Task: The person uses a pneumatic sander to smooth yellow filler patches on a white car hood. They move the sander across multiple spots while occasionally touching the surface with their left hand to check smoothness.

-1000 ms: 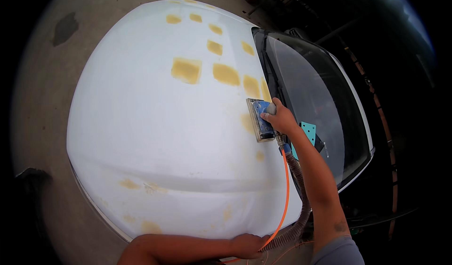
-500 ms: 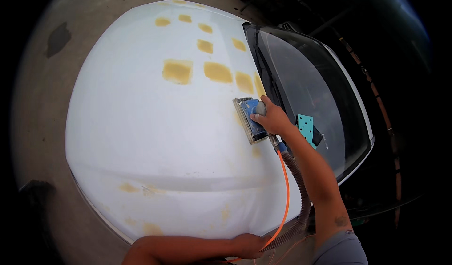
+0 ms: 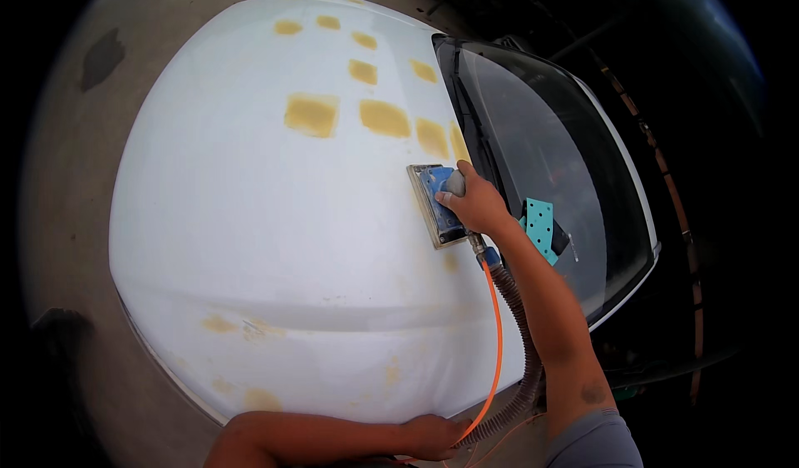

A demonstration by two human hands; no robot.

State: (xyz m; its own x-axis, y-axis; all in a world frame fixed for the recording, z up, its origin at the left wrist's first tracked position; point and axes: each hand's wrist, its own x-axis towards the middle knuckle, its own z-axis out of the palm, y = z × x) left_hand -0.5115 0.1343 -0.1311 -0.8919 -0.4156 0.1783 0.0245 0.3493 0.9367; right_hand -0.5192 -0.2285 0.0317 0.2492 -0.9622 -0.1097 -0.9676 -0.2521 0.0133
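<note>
My right hand (image 3: 476, 206) is wrapped around the grip of a blue flat sander (image 3: 434, 189) lying on the white car hood (image 3: 233, 202), beside the windshield edge. A ribbed hose (image 3: 516, 318) and an orange air line (image 3: 498, 335) run from the sander toward me. My left hand (image 3: 429, 436) is closed on the hose at the hood’s near edge. Yellowish patches (image 3: 383, 118) dot the hood; several lie just beyond the sander, and fainter ones show nearer me.
On the windshield (image 3: 583, 177) rests a turquoise perforated sheet (image 3: 539, 225) with a dark item beneath it. Wipers (image 3: 466, 110) line the glass’s edge. Concrete floor (image 3: 91, 160) surrounds the hood on the left, with a dark object (image 3: 62, 326) lower left. The right background is dark.
The sander and my right hand have shifted slightly left across the hood, away from the windshield. The whole view has also shifted a little. My left hand still holds the hose.
</note>
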